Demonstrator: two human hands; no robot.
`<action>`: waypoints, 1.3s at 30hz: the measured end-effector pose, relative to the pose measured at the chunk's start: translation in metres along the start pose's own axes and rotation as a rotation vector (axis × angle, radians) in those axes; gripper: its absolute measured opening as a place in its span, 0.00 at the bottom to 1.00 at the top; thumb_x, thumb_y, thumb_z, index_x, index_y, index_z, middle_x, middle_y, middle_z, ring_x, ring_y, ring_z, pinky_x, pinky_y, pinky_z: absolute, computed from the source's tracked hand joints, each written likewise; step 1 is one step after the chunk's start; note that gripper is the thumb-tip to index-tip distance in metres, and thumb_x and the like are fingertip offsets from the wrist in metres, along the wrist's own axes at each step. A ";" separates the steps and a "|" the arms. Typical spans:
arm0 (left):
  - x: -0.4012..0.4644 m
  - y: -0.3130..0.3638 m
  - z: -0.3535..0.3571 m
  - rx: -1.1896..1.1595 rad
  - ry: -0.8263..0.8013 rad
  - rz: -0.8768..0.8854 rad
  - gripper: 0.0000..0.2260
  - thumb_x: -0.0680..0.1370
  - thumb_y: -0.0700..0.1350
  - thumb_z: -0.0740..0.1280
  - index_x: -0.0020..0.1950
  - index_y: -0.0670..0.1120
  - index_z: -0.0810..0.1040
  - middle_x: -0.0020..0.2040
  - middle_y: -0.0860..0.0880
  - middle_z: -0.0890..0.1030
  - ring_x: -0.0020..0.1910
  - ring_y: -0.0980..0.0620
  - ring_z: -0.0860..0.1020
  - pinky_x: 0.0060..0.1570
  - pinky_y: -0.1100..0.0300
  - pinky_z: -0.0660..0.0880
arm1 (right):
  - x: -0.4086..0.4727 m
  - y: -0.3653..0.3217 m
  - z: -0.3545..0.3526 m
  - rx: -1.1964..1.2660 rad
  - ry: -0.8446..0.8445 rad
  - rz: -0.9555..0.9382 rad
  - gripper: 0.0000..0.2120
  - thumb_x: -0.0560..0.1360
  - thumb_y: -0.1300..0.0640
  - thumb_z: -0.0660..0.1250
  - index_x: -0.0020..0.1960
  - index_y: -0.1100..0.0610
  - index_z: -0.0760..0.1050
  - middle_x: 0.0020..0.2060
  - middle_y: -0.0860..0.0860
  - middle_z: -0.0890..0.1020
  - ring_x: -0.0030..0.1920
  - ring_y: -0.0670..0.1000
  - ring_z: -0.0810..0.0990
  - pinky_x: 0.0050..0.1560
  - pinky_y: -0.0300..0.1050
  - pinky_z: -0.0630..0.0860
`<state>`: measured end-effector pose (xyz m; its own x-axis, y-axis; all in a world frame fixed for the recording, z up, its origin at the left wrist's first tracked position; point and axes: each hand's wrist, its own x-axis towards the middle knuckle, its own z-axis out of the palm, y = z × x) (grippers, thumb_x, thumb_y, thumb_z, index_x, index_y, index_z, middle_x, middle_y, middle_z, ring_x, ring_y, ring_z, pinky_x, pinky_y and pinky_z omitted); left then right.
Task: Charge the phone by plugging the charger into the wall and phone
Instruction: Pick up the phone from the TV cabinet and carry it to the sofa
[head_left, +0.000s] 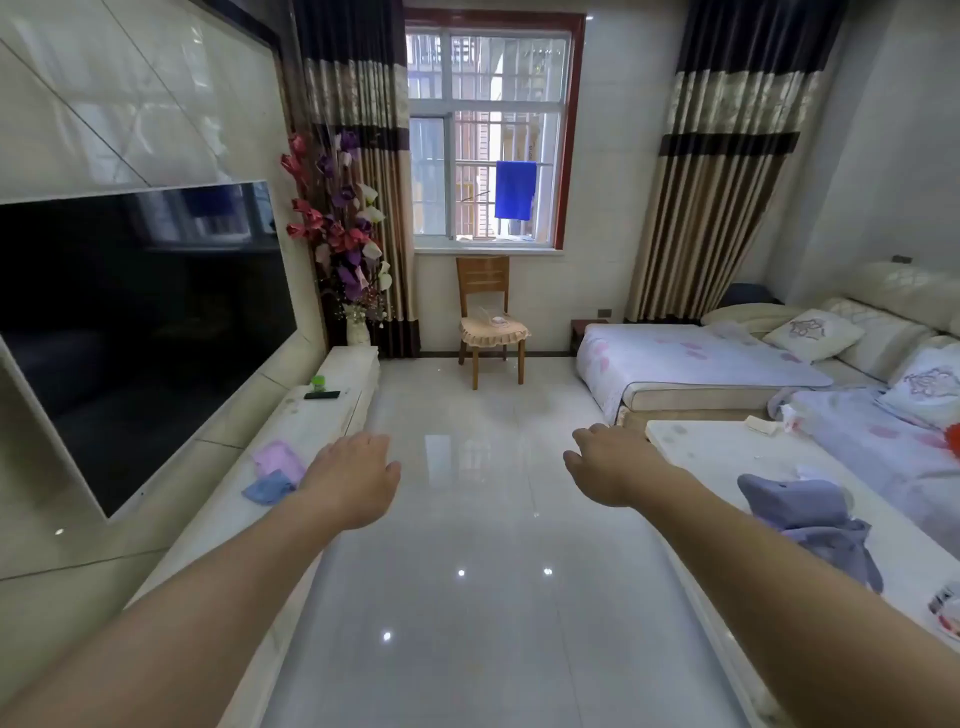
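Note:
A dark flat phone (322, 395) lies on the white TV bench (311, 415) at the left, beside a small green object (323, 382). A pale charger with its cable (497, 320) seems to rest on the seat of the wooden chair (491, 322) under the window; it is too small to be sure. A wall socket (604, 312) sits low on the far wall, right of the chair. My left hand (358, 478) and my right hand (608, 465) are stretched forward over the floor, palms down, fingers loosely apart, both holding nothing.
A big dark TV (140, 332) hangs on the left wall above the bench, which carries pink and blue cloths (275, 470). A vase of flowers (353, 249) stands in the corner. At right are a white table (727, 457) with a grey cloth (815, 514) and a sofa bed (701, 358).

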<state>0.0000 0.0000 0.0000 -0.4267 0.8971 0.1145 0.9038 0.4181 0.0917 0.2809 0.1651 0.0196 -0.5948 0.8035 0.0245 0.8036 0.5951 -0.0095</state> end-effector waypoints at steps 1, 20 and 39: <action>0.002 -0.003 0.000 0.000 -0.005 -0.007 0.20 0.82 0.54 0.52 0.67 0.45 0.72 0.67 0.45 0.76 0.63 0.44 0.73 0.61 0.49 0.69 | 0.006 -0.004 0.002 0.014 0.008 -0.001 0.13 0.80 0.48 0.50 0.48 0.56 0.66 0.49 0.55 0.73 0.47 0.56 0.69 0.48 0.50 0.65; 0.135 -0.058 0.021 0.121 -0.073 -0.233 0.17 0.84 0.53 0.52 0.64 0.46 0.73 0.64 0.44 0.75 0.65 0.42 0.71 0.66 0.47 0.67 | 0.253 -0.066 0.044 -0.008 -0.010 -0.349 0.24 0.81 0.43 0.50 0.68 0.57 0.70 0.63 0.57 0.76 0.60 0.58 0.74 0.58 0.52 0.72; 0.202 -0.228 0.061 -0.022 -0.033 -0.632 0.16 0.82 0.53 0.54 0.62 0.46 0.72 0.61 0.45 0.77 0.59 0.45 0.75 0.58 0.49 0.73 | 0.419 -0.260 0.064 0.041 -0.160 -0.677 0.25 0.81 0.45 0.51 0.71 0.58 0.67 0.68 0.59 0.73 0.67 0.60 0.71 0.64 0.54 0.69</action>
<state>-0.2901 0.0948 -0.0583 -0.8762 0.4820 0.0012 0.4766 0.8659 0.1519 -0.1786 0.3477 -0.0319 -0.9632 0.2456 -0.1092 0.2550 0.9634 -0.0824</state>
